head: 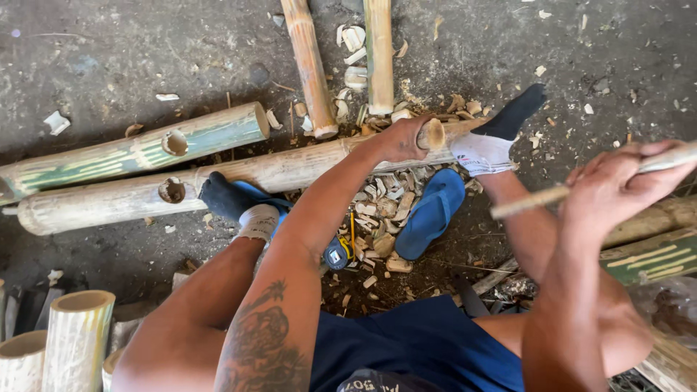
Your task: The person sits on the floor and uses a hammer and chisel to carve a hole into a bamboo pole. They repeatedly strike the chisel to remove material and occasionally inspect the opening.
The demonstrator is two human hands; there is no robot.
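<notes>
Left hand (403, 139) is gripping a short wooden peg (433, 133) on the long bamboo pole (239, 178) lying across the floor (109, 58). Right hand (617, 185), near right, is clenching a thin stick (537, 199). Blue sandal (430, 214) is lying among chips.

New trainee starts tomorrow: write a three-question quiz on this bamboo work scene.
1. True or false: the left hand grips a short wooden peg against the long bamboo pole.
2. What does the right hand hold? A) a thin stick B) a saw C) a rope
3. Fill in: a blue ____ lies on the wood chips between the feet.

Key: 1 true; 2 A; 3 sandal.
</notes>
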